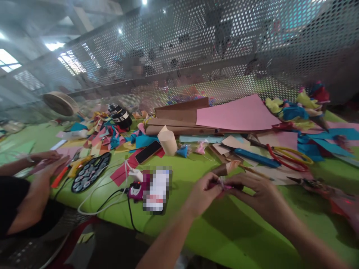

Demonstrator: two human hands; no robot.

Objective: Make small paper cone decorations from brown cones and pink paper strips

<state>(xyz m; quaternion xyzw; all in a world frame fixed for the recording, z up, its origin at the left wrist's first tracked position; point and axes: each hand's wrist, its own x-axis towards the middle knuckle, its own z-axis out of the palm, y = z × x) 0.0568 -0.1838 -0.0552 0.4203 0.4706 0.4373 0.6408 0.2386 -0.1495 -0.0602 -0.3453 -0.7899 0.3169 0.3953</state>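
Observation:
My left hand and my right hand meet above the green table. Both sets of fingertips are pinched on a small pink piece with a whitish bit at its middle; fingers cover most of it, so its exact kind is unclear. Just behind the fingers is a brown rolled paper piece with a peach-coloured end. Farther back lie a small blue wrapped piece and a small pink wrapped piece, beside an upright beige paper roll.
Left of my hands lie a lit phone, a purple charging block with cables, and a dark phone. Scissors and a blue cutter lie at right. A co-worker's hands are at far left. Perforated metal sheeting stands behind.

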